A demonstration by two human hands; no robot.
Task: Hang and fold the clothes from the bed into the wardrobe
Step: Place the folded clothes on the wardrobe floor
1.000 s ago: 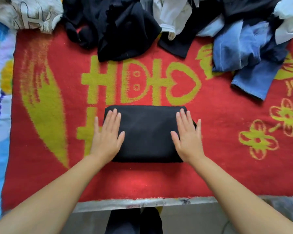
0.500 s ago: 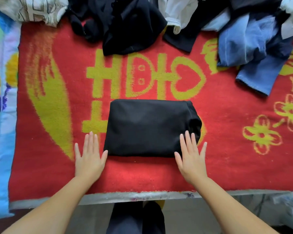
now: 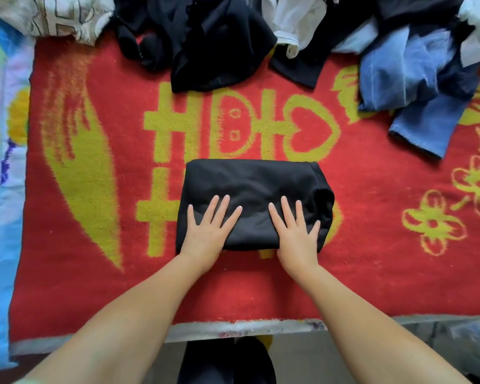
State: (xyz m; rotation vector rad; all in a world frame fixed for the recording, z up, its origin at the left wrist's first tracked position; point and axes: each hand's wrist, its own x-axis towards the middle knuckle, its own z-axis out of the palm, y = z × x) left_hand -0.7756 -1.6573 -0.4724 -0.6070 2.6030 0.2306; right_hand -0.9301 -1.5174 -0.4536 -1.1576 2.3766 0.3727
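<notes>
Both hands lie flat with straight, spread fingers on the near half of a folded black fabric garment (image 3: 254,195): the left hand (image 3: 207,230) presses its near left portion and the right hand (image 3: 295,231) its near right portion, neither gripping anything. Said garment sits as a compact rectangle near the middle of a red fleece blanket with yellow-green lettering and flower motifs (image 3: 372,259), which covers the bed, close to the near edge. Its right end shows a rounded, slightly bulging fold; the remaining edges look square. Judgement: this one item appears folded, with the hands smoothing or compacting it, and it has not yet been carried off the bed. Outstanding work is considerable. Along the far edge of the blanket lies an unsorted heap: crumpled black clothing (image 3: 205,42), a white garment (image 3: 294,20), blue denim jeans (image 3: 416,87) with one leg trailing toward the near side, and a pale patterned cloth (image 3: 61,15) at the far left. None of these is folded or on a hanger. No wardrobe and no hangers are in view, so what has already been stored cannot be determined. On the visible evidence, the task stands at an early stage.
</notes>
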